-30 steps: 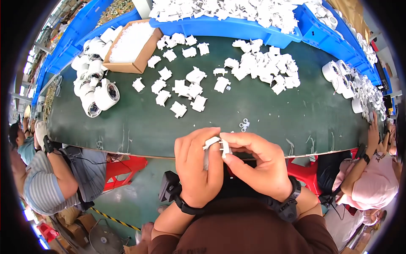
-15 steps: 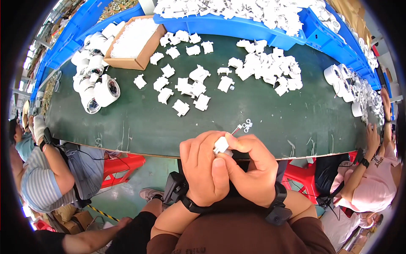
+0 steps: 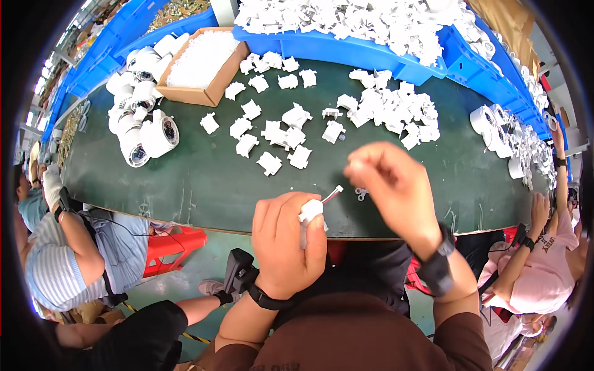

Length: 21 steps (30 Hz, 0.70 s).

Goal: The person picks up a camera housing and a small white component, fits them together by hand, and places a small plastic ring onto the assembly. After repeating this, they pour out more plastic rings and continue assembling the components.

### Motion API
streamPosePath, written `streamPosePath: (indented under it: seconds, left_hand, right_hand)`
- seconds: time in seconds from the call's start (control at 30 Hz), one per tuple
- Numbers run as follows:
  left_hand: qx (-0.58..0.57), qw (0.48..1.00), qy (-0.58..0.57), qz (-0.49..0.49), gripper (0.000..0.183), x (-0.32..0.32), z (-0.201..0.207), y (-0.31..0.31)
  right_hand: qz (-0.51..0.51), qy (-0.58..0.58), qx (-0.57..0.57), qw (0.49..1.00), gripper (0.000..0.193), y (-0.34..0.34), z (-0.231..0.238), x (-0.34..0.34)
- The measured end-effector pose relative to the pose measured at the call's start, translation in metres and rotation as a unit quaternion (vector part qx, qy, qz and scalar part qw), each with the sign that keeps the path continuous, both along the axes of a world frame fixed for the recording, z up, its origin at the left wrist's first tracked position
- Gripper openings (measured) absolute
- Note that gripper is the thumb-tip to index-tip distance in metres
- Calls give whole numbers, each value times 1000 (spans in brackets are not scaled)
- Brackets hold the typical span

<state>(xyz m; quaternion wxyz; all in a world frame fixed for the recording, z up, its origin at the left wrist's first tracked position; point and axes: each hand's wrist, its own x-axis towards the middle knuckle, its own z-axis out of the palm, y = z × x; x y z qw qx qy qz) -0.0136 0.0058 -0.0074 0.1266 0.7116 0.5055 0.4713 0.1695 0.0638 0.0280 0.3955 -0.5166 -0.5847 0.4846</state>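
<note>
The left hand (image 3: 288, 244) wraps a small white plastic part (image 3: 309, 213) at the near edge of the dark green table (image 3: 204, 185), fingers curled and pressed together around it, thumb laid along its side. A thin wire with a small plug (image 3: 333, 195) sticks out of the part's top and slants up and to the right, toward the right hand (image 3: 396, 188). The part's long axis runs roughly up and down in the view, though most of its body is buried in the grip. The right hand hovers just beside it over the table, slightly blurred, fingertips bunched together; whether they pinch anything cannot be told.

A few small metal pieces (image 3: 361, 194) lie on the table just beneath the right hand, partly covered by it. Further out, loose white plastic pieces (image 3: 281, 133) are scattered across the middle, and a denser heap (image 3: 396, 108) sits to the right. A cardboard box (image 3: 204, 65) filled with white bits stands at the upper left, with a cluster of round white housings (image 3: 142, 123) beside it; more of these (image 3: 504, 133) crowd the right end. Blue bins (image 3: 346, 46) heaped with white parts line the far edge, cut off by the frame.

Other people sit on both sides: a striped sleeve (image 3: 49, 272) at the left, a pink shirt (image 3: 550, 272) at the right, both bent by the lens. A red stool (image 3: 173, 244) shows under the table.
</note>
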Motion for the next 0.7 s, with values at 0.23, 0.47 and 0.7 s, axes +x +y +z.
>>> streamPosePath:
  seconds: [0.23,0.47,0.7]
  left_hand:
    - [-34,995,99,-1,24,4,9,3]
    - [-44,993,106,-2,31,2,8,2]
    - [-16,995,85,-41,33,-2,-3,1]
  right_hand:
    - [-2,-217,197,956,9,56,-45,-3]
    - [15,-246,231,941,7,50,-37,-2]
    - [66,63,-93,991,13,-28,8,13]
